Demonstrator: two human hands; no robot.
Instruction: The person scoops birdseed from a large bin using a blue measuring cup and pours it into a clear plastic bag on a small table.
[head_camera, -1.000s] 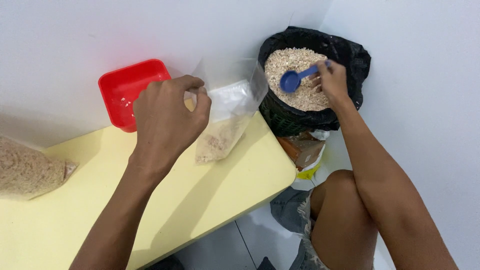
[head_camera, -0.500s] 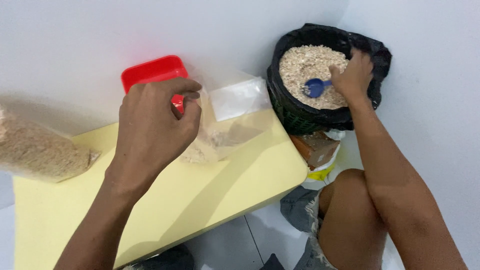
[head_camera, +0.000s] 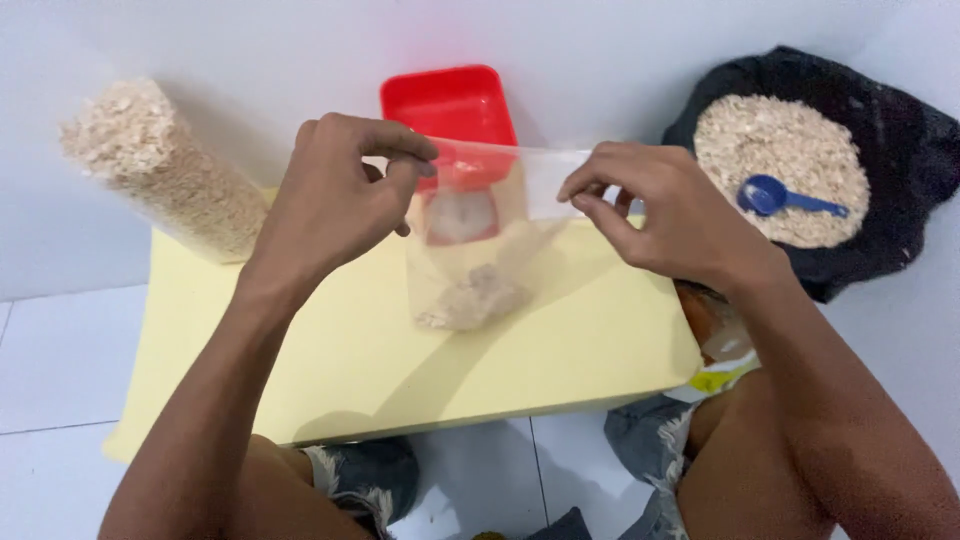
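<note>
We see a clear bag (head_camera: 470, 270) held upright over the middle of the yellow tabletop (head_camera: 360, 350), its bottom resting on the surface. A small heap of oats (head_camera: 470, 300) sits in its lower part; the rest is empty and see-through. The left hand (head_camera: 335, 205) pinches the bag's top edge at the left corner between thumb and forefinger, the other fingers curled. The right hand (head_camera: 665, 215) pinches the same top edge at the right side, so the rim is stretched flat between them. Behind the bag, against the white wall, stands a red tray (head_camera: 445, 105), partly seen through the plastic. To the left we find a full bag of oats (head_camera: 165, 170) leaning at a tilt on the tabletop's far corner. To the right, off the tabletop, a black sack (head_camera: 900, 150) lies open with oats inside, and a blue scoop (head_camera: 785, 197) rests on them. The person's knees show below the tabletop.
</note>
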